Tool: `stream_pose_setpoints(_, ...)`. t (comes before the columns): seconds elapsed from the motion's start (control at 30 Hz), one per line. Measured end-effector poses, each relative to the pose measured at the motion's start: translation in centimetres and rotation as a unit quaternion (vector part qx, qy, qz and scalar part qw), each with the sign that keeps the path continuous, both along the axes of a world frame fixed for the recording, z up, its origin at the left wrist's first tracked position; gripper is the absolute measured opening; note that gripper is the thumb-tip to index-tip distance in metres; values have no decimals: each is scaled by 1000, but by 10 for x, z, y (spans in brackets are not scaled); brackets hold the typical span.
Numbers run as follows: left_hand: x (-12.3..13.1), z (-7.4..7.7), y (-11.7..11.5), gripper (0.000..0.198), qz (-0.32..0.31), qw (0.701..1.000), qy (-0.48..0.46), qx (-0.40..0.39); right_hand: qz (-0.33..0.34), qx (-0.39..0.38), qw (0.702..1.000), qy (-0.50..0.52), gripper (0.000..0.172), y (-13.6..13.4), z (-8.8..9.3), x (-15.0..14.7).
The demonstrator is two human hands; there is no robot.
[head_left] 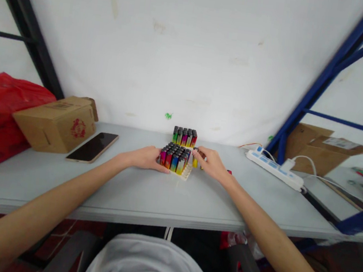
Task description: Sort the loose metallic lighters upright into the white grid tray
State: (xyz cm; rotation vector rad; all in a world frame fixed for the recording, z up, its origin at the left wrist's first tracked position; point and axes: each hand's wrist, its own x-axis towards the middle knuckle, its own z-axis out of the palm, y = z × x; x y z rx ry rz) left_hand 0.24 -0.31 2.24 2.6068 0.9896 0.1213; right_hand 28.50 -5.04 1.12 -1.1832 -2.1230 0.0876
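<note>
Coloured lighters [174,162] with black tops stand upright in rows in a white tray [187,172] in the middle of the table. Its right-hand row shows bare slots. My left hand [147,157] grips the tray's left side, the thumb along the front and the other fingers partly hidden behind. At the right side of the tray, my right hand [211,163] is closed on a yellow lighter [195,162], held upright between thumb and fingers. A second block of lighters [184,137] stands behind, close to the wall. Something small and red [229,172] peeks out beside my right wrist.
To the left lie a phone [93,147], a cardboard box [57,124] and a red plastic bag [0,116]. On the right are a white power strip [274,167] with cables, an open carton [316,149] and a blue metal frame [323,79]. A white wall [192,57] bounds the back.
</note>
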Motion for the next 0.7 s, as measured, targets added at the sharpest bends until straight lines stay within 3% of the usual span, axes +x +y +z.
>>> stream_pose_setpoints(0.3, -1, -3, 3, 53, -6, 1000, -5, 3, 22, -72, 997, -26, 43, 4, -2, 6)
stream_pose_setpoints(0.7, -1, -2, 2, 52, -4, 1000, -13, 3, 45, -88, 995, -29, 40, 0, 3, 10)
